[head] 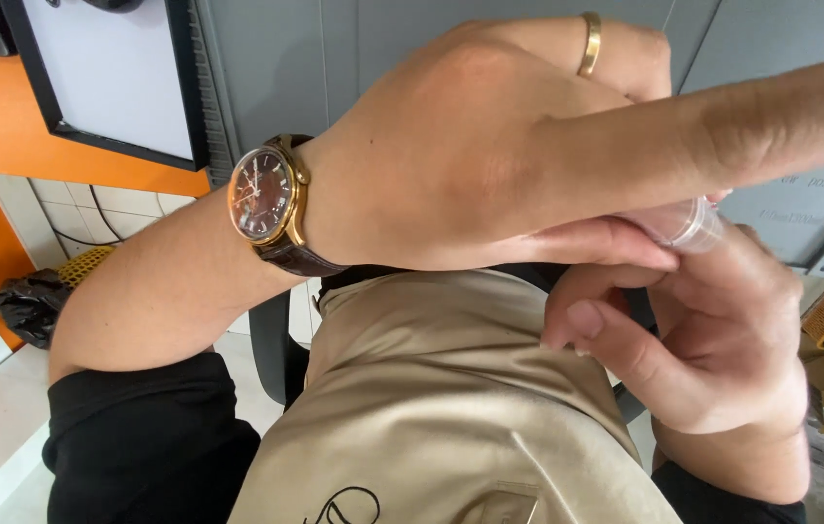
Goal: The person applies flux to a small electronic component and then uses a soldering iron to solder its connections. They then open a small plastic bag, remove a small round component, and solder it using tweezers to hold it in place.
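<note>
Slippage looks like the main risk: the small clear plastic piece (689,223), a ribbed, see-through cap or tube end at the right of centre, shows only at its tip. It sits pinched between the left hand (470,146) and the right hand (713,359), where they meet. Most of it is hidden, so its full shape and whether anything is inside cannot be told. With so little of it in the grip and nothing under it but the lap, a slackened thumb or a twist too far could, I judge, let it pop out and drop toward the floor at the lower right.

The left hand reaches across the frame from the left, its thumb (606,245) pressed along the piece and its fingers curled over, so it seems to be grasping it from above. The right hand comes up from the lower right with fingers curled around the underside, holding the same piece. Crossed wrists leave the view of the work blocked, which could make a misjudged squeeze more likely.

A brown-strapped watch (264,194) with a gold case sits on the left wrist and a gold ring (589,44) on a finger at the top. Beige fabric (431,408) covers the lap below.
</note>
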